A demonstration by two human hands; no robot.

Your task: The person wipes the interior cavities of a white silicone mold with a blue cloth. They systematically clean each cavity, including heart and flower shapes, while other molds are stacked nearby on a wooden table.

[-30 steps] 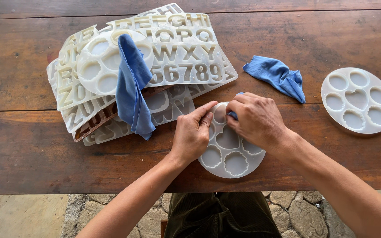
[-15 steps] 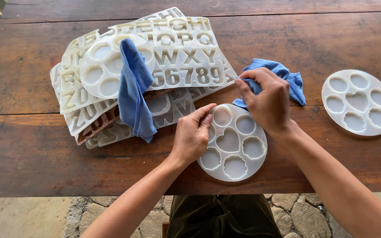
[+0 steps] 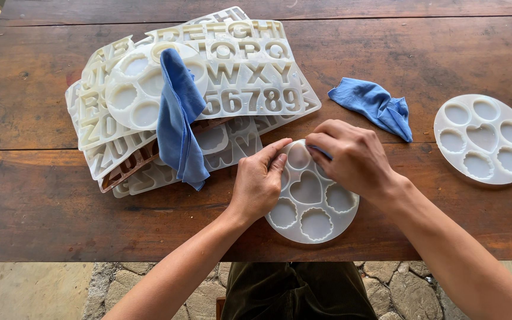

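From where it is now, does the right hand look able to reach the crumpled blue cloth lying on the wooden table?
Probably yes. The right hand rests on the round white silicone mould, and the crumpled blue cloth lies just beyond it on bare wooden table, with nothing between them.

Bare table (image 3: 422, 59) lies open along the far edge and at near left; the heap of letter moulds (image 3: 232, 77) with its draped blue cloth (image 3: 179, 118) blocks the left (stacked high); a crumpled cloth (image 3: 374, 106) and second round mould (image 3: 484, 139) crowd the right.
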